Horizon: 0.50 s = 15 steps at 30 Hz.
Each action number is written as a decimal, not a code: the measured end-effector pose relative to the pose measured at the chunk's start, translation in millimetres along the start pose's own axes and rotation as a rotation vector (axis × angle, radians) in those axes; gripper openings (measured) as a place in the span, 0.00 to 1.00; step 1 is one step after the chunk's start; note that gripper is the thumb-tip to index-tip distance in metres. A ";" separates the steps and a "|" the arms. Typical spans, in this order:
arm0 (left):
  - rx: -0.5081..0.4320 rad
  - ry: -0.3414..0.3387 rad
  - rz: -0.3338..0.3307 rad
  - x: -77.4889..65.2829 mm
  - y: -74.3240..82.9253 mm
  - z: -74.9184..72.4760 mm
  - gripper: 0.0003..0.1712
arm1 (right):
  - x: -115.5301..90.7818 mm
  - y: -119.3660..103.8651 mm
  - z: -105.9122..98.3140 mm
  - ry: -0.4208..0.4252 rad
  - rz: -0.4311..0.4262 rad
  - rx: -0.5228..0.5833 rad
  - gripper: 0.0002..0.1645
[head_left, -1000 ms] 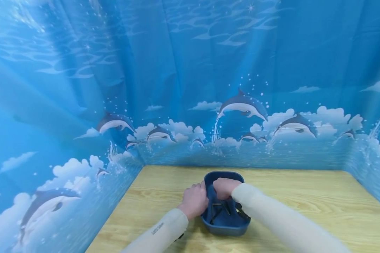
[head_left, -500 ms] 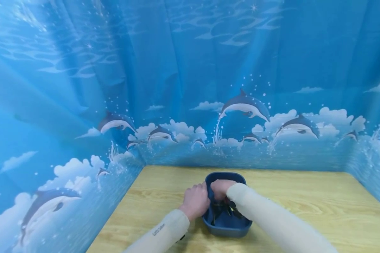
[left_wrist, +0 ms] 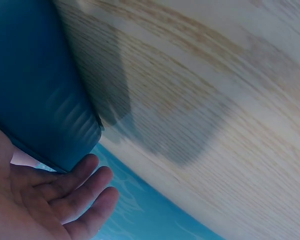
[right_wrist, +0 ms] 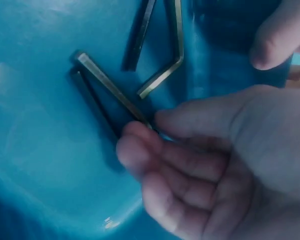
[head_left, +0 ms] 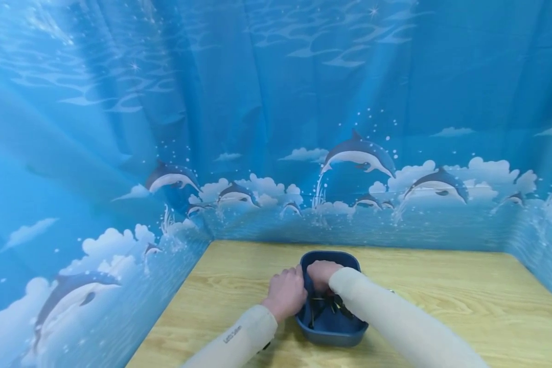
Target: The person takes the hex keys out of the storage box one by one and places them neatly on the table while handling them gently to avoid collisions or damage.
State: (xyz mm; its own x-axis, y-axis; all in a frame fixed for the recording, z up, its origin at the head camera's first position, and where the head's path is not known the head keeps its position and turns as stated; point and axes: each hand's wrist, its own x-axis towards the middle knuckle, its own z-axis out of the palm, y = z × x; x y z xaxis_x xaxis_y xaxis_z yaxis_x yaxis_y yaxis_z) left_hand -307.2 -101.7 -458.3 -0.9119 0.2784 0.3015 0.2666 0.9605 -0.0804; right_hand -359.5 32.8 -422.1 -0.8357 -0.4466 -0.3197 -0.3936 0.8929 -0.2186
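Observation:
A deep blue plastic bin (head_left: pixel 331 338) stands on the table with hex keys in it. At its left rim, my left hand (head_left: pixel 286 294) holds the wall. The left wrist view shows several fingers (left_wrist: pixel 82 192) outside the bin, and a digit (right_wrist: pixel 280 37) reaches over the rim in the right wrist view. Inside the bin, my right hand (head_left: pixel 323 273) pinches an L-shaped metal hex key (right_wrist: pixel 110 84) between thumb and fingertips. Its far end lies near the bin floor; the fingers cover the rest. Close by lie a bent hex key (right_wrist: pixel 177 37) and a straight-looking metal rod (right_wrist: pixel 142 35).
Dark pieces (head_left: pixel 338 306) lie in the bin under my right forearm, partly hidden. The wood-grain table (head_left: pixel 451 286) ends at a blue dolphin-print curtain (head_left: pixel 276 128) at the back and sides. A small shiny spot (head_left: pixel 391 291) shows beside my right sleeve.
My right hand has moved slightly left and deeper into the bin, with its sleeve now over more of it. The dark pieces inside have shifted. My left hand stays at the rim.

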 end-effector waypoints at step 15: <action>-0.018 -0.010 -0.002 1.1 0.6 0.9 0.30 | -3.6 -7.8 0.4 0.010 -0.004 -0.037 0.12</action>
State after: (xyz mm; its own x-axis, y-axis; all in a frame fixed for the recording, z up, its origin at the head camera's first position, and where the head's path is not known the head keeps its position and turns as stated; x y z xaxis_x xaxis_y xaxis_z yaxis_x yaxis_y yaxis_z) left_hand -308.3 -100.8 -458.9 -0.9153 0.2770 0.2924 0.2707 0.9606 -0.0629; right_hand -353.2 27.5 -419.5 -0.8379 -0.4497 -0.3093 -0.4108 0.8927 -0.1851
